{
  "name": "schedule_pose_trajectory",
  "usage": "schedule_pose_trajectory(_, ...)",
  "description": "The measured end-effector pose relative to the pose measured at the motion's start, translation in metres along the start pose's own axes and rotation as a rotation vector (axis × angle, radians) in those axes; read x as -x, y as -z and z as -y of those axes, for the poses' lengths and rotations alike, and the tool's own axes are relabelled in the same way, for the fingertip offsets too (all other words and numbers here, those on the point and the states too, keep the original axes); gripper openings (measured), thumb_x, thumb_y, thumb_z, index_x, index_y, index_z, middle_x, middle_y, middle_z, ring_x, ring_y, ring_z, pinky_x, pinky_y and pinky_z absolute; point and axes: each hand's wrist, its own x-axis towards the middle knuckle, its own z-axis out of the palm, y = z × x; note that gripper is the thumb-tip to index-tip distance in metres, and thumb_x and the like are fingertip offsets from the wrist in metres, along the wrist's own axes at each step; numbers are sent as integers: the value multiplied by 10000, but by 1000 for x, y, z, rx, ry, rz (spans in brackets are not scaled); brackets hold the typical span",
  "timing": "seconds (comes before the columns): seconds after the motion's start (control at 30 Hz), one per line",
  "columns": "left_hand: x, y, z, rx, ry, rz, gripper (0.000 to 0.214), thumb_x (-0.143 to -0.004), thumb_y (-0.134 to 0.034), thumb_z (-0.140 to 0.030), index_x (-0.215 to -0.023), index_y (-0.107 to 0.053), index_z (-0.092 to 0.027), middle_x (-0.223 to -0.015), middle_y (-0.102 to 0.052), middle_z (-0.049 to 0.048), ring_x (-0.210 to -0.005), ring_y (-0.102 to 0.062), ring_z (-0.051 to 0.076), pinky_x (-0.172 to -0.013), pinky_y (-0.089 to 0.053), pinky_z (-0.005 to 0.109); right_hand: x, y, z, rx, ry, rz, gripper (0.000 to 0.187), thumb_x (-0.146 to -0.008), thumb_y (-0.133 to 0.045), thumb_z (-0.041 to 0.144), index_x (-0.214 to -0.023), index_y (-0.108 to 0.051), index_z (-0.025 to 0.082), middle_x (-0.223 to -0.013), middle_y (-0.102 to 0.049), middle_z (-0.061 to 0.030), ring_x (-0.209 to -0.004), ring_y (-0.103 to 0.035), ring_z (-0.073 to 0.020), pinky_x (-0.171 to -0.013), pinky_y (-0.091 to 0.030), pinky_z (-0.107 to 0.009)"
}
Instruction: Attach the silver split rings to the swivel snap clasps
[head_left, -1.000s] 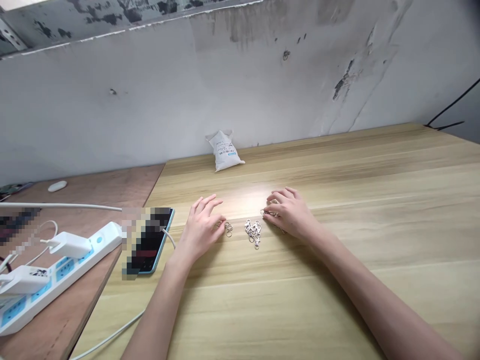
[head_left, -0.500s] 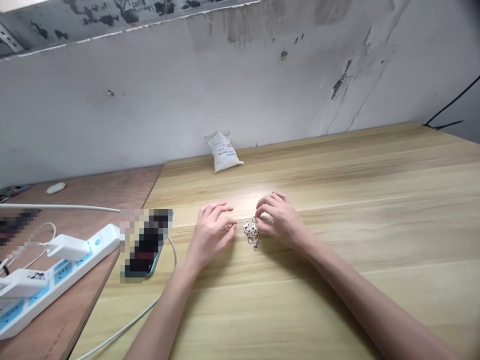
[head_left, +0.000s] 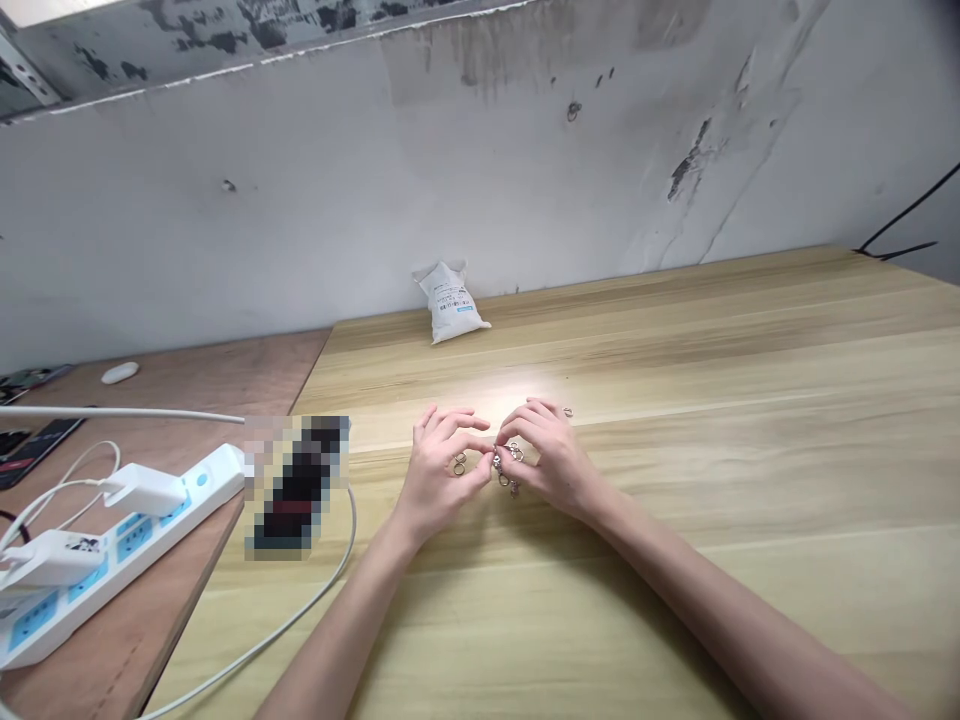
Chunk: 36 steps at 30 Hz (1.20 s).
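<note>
Thumb and forefinger of my left hand (head_left: 444, 462) are pinched together, meeting the pinched fingertips of my right hand (head_left: 551, 458). A small silvery metal clasp seems to be caught between the two pinches, mostly covered by the fingers. Below and beside the right fingertips lies a little heap of silver lobster clasps with rings (head_left: 504, 480), partly hidden by that hand. Under the curve of the left hand, a couple of metal rings (head_left: 459, 464) show on the table. One more small metal ring (head_left: 568, 412) rests just behind the right hand.
A white printed packet (head_left: 454, 305) leans near the wall. To the left, a pixelated phone (head_left: 296, 485) lies with a white cable (head_left: 300, 612) curving past my left forearm. A power strip (head_left: 127, 545) with plugged chargers sits on the lower reddish board.
My hands have come together, the left moving right until its fingertips meet those of the right. Rings beside the left palm and behind the right hand are now in sight.
</note>
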Motion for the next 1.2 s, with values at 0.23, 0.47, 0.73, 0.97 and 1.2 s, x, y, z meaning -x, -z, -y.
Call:
schedule_pose_trajectory(0.23,0,-1,2,153,83,28,101,-865,-622,-223,-777,-673,-230,-1118,-692,52,-1168,-601,237,-995,-478,455,1,0,3,-88,-1,44,104,-832,-565,130,-851,-543,229,-816,-668,3,-794,-598,-177,-924,-402,-383)
schedule_pose_trajectory(0.47,0,-2,4,189,109,25,94,-892,-595,-230,-863,-684,-236,-1114,-683,55,-1151,-608,219,-991,-493,420,3,-4,0,-68,39,37,184,-897,-552,123,-1048,-578,226,-853,-699,-17,-811,-606,-179,-903,-423,-374)
schedule_pose_trajectory(0.73,0,5,6,91,67,33,83,-883,-620,-240,-887,-698,-264,-1175,-652,32,-1187,-571,225,-1061,-410,476,2,-2,-4,-131,-1,42,63,-939,-571,209,-904,-622,217,-799,-699,-9,-792,-594,-173,-864,-428,-368)
schedule_pose_trajectory(0.97,0,9,7,-56,-44,28,100,-880,-617,-219,-890,-701,-272,-1159,-660,16,-1201,-555,224,-1137,-257,517,2,0,-4,-249,-97,69,83,-942,-575,230,-902,-647,222,-837,-716,-6,-811,-621,-168,-852,-424,-362)
schedule_pose_trajectory(1.2,0,8,7,-109,-151,-4,84,-867,-617,-194,-857,-676,-254,-1116,-671,17,-1170,-570,213,-1132,-259,492,1,2,-2,-292,-150,123,94,-929,-595,230,-893,-682,237,-859,-732,1,-828,-639,-170,-880,-420,-364)
